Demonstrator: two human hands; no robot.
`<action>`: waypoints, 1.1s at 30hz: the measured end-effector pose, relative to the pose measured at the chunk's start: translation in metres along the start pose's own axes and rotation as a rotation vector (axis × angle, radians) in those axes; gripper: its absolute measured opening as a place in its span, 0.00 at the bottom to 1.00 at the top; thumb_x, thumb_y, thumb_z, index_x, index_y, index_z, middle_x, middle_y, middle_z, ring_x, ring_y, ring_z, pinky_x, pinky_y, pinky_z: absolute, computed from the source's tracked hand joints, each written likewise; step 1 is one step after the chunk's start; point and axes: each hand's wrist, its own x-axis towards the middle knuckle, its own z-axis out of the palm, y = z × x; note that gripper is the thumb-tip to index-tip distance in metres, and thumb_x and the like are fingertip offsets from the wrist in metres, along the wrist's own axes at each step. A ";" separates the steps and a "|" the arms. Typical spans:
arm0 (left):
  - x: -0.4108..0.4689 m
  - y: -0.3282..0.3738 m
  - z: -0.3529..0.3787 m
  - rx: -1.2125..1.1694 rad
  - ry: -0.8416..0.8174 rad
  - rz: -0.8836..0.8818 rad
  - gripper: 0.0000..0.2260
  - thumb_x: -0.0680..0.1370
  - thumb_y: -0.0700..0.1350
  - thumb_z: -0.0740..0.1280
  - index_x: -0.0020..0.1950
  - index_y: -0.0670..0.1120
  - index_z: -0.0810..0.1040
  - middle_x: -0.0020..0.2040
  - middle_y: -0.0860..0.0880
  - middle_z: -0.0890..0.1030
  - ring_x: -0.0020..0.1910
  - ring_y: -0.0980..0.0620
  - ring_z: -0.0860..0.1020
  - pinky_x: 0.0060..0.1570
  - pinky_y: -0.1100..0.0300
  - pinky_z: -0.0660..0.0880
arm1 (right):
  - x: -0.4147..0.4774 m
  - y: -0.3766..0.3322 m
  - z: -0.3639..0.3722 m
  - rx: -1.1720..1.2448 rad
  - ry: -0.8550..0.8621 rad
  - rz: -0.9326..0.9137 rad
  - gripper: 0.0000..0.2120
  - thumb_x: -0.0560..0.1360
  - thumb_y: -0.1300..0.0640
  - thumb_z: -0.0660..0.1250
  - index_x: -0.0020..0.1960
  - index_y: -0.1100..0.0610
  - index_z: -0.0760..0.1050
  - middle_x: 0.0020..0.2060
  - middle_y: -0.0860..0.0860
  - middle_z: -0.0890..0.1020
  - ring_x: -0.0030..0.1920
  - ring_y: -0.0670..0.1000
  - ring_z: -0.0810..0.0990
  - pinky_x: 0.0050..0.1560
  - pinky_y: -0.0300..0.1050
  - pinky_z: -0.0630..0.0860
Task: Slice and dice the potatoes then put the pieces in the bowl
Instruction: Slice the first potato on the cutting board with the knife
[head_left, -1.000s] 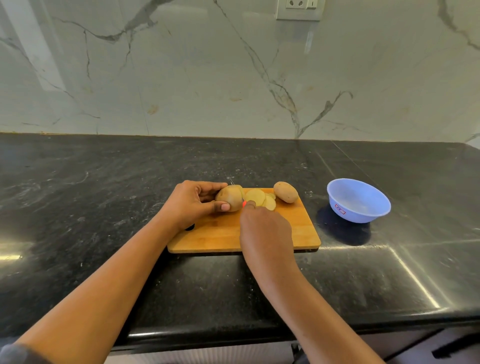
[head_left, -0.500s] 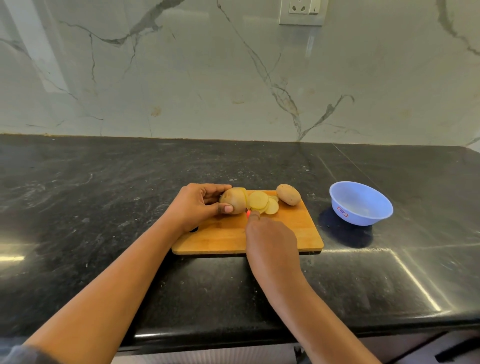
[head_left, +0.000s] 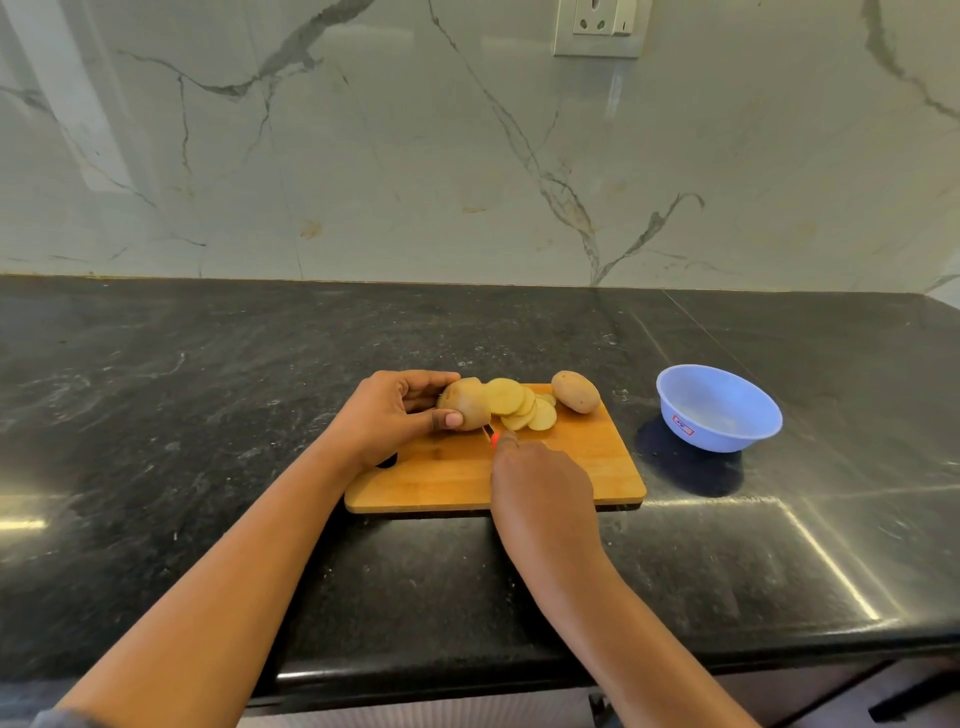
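On a wooden cutting board (head_left: 587, 467) my left hand (head_left: 387, 415) grips a partly cut potato (head_left: 466, 404), thumb at its front. Several round pale slices (head_left: 519, 408) lean fanned out to its right. A whole brown potato (head_left: 575, 391) lies at the board's far right corner. My right hand (head_left: 540, 486) holds a knife with a red handle (head_left: 494, 440); only a bit of handle and a short stretch of blade show, at the cut face of the potato. A light blue bowl (head_left: 719, 408) stands on the counter right of the board, with nothing in it.
The board lies on a black stone counter (head_left: 208, 389) whose front edge runs under my forearms. A white marble wall (head_left: 415, 156) with a socket plate (head_left: 600, 26) rises behind.
My right hand has drawn back toward me with the knife. One more slice stands against the fanned pile. My left hand still holds the potato.
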 end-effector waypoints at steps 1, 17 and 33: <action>0.000 0.000 -0.001 0.001 -0.002 -0.002 0.28 0.65 0.52 0.74 0.65 0.54 0.76 0.56 0.59 0.80 0.53 0.65 0.78 0.54 0.70 0.74 | -0.002 0.002 0.001 -0.007 0.008 0.007 0.24 0.81 0.60 0.56 0.75 0.60 0.55 0.52 0.53 0.78 0.49 0.52 0.78 0.35 0.42 0.64; -0.009 0.018 0.009 0.154 0.027 0.016 0.38 0.63 0.57 0.75 0.71 0.59 0.66 0.65 0.58 0.74 0.59 0.62 0.71 0.59 0.66 0.68 | -0.009 0.050 -0.010 0.106 0.346 0.119 0.18 0.82 0.48 0.50 0.69 0.49 0.67 0.45 0.48 0.81 0.43 0.51 0.79 0.37 0.41 0.66; -0.009 0.026 0.006 0.172 0.122 0.020 0.29 0.69 0.48 0.76 0.68 0.57 0.70 0.62 0.57 0.69 0.58 0.56 0.70 0.53 0.65 0.70 | -0.011 0.060 0.003 0.318 0.426 0.112 0.18 0.81 0.48 0.54 0.70 0.45 0.69 0.45 0.48 0.83 0.45 0.50 0.80 0.38 0.40 0.61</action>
